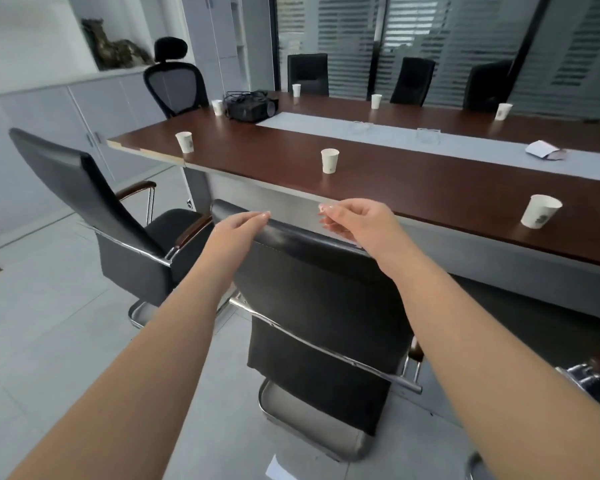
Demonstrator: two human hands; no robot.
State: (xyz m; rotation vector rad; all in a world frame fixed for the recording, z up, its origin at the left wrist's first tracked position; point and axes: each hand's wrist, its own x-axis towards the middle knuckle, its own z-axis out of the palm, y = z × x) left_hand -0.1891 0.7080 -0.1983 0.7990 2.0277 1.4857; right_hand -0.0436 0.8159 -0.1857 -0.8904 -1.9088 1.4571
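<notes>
step: grasp backrest | black leather chrome-framed chair (319, 306) stands near brown wooden worktop (395, 178) | left hand (238, 225) fingers straight, over top corner | right hand (357, 220) fingers loosely curled, empty | advice: grip both ends evenly, push straight

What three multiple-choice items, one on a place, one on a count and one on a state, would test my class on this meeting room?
1. Where does the projector sit? A on the table; B on the floor; C on a chair seat.
2. How many paper cups stand on the table? A three; B seven; C twelve.
3. How do the fingers of the left hand lie? A straight; B in a fist; C round a cup.
Answers: A, it rests at the table's far end; B, seven show; A, they lie straight at the top of the chair back.
</notes>
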